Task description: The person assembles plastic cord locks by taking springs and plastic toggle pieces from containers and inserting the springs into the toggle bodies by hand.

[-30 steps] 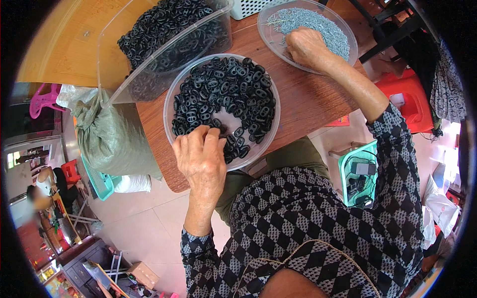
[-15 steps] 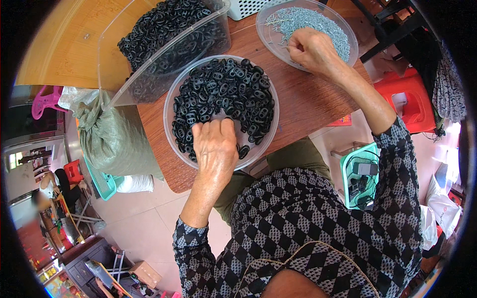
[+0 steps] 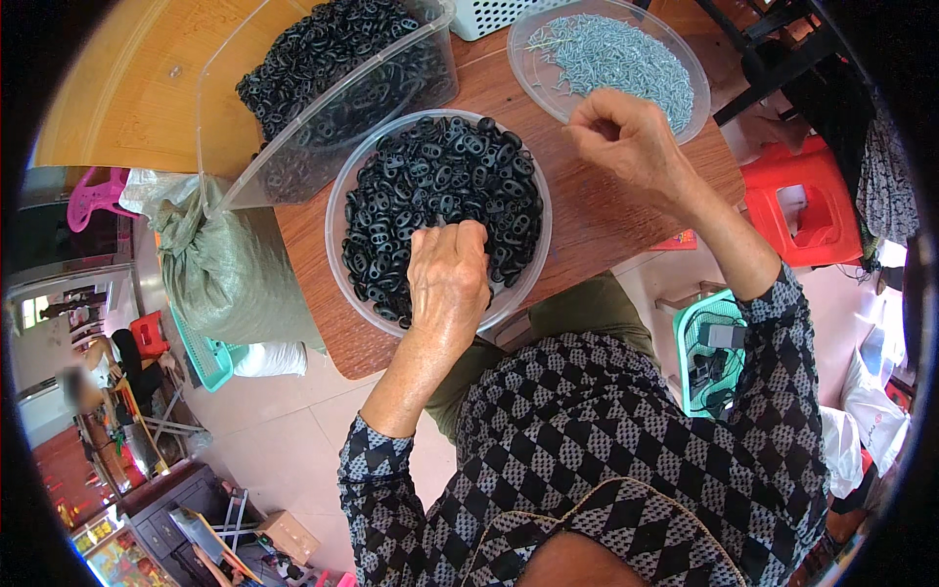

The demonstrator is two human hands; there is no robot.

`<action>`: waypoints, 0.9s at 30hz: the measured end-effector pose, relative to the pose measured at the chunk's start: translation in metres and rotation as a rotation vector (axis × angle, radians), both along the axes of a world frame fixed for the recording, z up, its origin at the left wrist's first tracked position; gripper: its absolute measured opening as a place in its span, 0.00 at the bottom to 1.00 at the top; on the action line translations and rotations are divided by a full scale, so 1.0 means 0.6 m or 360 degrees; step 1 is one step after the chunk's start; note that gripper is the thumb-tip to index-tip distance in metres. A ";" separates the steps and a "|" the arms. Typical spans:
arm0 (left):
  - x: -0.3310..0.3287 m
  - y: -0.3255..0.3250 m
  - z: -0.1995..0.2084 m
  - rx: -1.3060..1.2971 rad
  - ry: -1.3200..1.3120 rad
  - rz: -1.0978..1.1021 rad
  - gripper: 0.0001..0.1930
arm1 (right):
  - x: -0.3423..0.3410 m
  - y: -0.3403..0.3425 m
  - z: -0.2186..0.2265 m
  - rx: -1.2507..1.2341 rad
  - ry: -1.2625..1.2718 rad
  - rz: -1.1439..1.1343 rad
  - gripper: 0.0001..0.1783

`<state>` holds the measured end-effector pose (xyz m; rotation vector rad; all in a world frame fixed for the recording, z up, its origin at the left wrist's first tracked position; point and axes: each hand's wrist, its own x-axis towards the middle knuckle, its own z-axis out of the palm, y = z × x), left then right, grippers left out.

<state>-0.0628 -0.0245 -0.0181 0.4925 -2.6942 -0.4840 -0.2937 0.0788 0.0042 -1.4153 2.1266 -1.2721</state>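
My left hand (image 3: 450, 276) has its fingers curled down against small black oval pieces with two holes (image 3: 440, 176). These are heaped in a round clear plastic tub (image 3: 540, 256). Its fingertips are partly hidden, so what they grip cannot be made out. My right hand (image 3: 634, 147) is closed in a pinch above the near edge of an oval clear tray (image 3: 528, 80). Small silvery screws (image 3: 626, 61) lie piled in that tray. Anything between the right finger and thumb is too small or hidden to tell.
A large clear bin (image 3: 220, 147) of more black pieces leans at the back left, by a white perforated basket (image 3: 484, 15). The wooden table (image 3: 606, 220) ends near my lap. Around it are a tied green sack (image 3: 230, 269), a red stool (image 3: 831, 220) and a teal basket (image 3: 690, 333).
My right hand has drawn back from over the screws, toward me and slightly right. The left hand has shifted a little right within the tub, still among the black pieces.
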 end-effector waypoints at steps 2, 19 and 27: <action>0.000 0.000 0.001 0.0053 -0.0006 -0.0006 0.15 | 0.013 0.003 0.003 0.0032 -0.0079 0.0020 0.06; 0.003 0.027 0.079 0.0093 0.0647 0.0061 0.11 | 0.108 -0.012 0.053 0.0390 -0.1177 0.0648 0.06; 0.012 0.030 0.077 0.0002 0.0661 0.0102 0.10 | 0.126 -0.015 0.038 0.0227 -0.1287 0.0590 0.06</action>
